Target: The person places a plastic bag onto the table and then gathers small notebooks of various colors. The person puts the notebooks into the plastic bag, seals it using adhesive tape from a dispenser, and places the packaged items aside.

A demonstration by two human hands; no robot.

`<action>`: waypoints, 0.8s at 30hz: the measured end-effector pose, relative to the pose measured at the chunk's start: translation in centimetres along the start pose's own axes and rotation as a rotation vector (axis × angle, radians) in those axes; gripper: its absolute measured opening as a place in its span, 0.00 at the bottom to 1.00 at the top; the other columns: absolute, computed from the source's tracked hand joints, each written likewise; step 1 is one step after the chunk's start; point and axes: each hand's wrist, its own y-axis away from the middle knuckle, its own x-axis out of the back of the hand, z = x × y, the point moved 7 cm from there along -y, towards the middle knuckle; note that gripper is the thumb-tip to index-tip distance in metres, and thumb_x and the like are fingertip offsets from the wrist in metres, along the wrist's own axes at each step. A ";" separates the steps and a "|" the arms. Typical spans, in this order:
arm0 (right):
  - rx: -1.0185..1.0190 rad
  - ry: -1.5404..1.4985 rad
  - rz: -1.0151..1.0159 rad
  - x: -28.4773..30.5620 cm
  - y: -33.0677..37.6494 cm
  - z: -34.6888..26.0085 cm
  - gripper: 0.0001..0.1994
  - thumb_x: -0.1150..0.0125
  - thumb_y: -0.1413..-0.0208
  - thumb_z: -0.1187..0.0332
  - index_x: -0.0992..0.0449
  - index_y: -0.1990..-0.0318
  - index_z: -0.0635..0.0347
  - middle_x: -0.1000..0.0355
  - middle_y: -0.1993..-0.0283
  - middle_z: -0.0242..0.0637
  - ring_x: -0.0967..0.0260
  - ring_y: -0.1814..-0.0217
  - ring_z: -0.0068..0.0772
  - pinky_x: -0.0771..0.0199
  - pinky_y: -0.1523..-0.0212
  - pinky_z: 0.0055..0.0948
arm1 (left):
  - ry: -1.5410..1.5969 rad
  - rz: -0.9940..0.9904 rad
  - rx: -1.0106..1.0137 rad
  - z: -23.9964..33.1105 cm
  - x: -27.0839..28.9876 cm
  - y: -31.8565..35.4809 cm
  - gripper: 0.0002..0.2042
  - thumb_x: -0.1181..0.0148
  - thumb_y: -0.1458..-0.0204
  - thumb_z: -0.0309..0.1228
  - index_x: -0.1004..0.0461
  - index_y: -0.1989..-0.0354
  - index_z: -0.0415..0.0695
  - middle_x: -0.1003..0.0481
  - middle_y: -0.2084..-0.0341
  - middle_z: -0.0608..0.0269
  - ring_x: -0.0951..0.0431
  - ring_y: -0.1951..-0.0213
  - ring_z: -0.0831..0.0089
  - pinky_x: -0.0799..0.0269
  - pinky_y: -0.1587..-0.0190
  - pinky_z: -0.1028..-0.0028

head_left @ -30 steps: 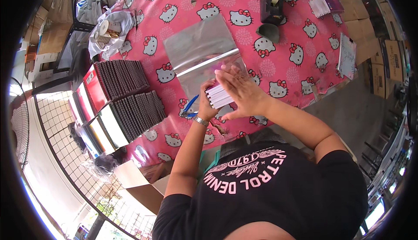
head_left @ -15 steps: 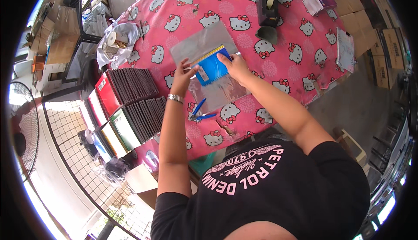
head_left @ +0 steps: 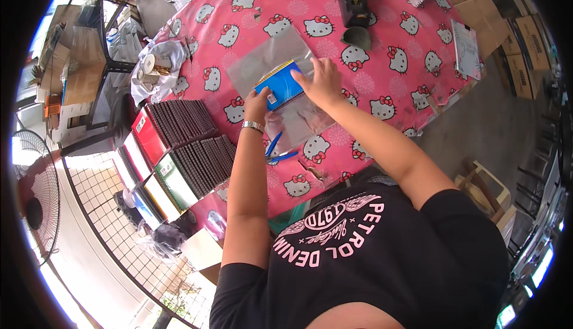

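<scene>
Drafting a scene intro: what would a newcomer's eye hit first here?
Probably the bright pink tablecloth with its cat-face print, filling the upper middle. Next, the vivid blue notebook near centre, its lower-left corner in the left hand, the right hand at its right end. Then the stacked spiral notebooks on the left.
</scene>
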 end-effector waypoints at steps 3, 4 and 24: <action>0.415 -0.022 -0.220 -0.6 6.1 -1.4 0.14 0.30 0.58 0.60 0.29 0.74 0.56 0.31 0.67 0.37 0.31 0.57 0.43 0.32 0.54 0.41 | 0.013 -0.020 0.013 0.6 -1.0 0.2 0.16 0.41 0.55 0.33 0.26 0.58 0.38 0.24 0.68 0.60 0.23 0.71 0.71 0.26 0.68 0.72; 0.502 0.000 -0.343 -2.3 7.9 -1.0 0.13 0.31 0.58 0.60 0.29 0.74 0.55 0.31 0.66 0.36 0.31 0.56 0.42 0.31 0.54 0.41 | 0.029 -0.039 0.025 1.2 -1.5 0.7 0.17 0.41 0.55 0.32 0.26 0.57 0.37 0.24 0.68 0.60 0.23 0.70 0.71 0.26 0.68 0.72; 0.661 0.058 -0.516 -4.9 7.0 -5.0 0.06 0.50 0.48 0.71 0.28 0.65 0.61 0.26 0.63 0.41 0.24 0.59 0.41 0.24 0.61 0.42 | -0.607 0.432 -0.862 -9.2 4.0 14.1 0.13 0.36 0.56 0.28 0.27 0.60 0.46 0.27 0.63 0.56 0.29 0.56 0.56 0.40 0.48 0.55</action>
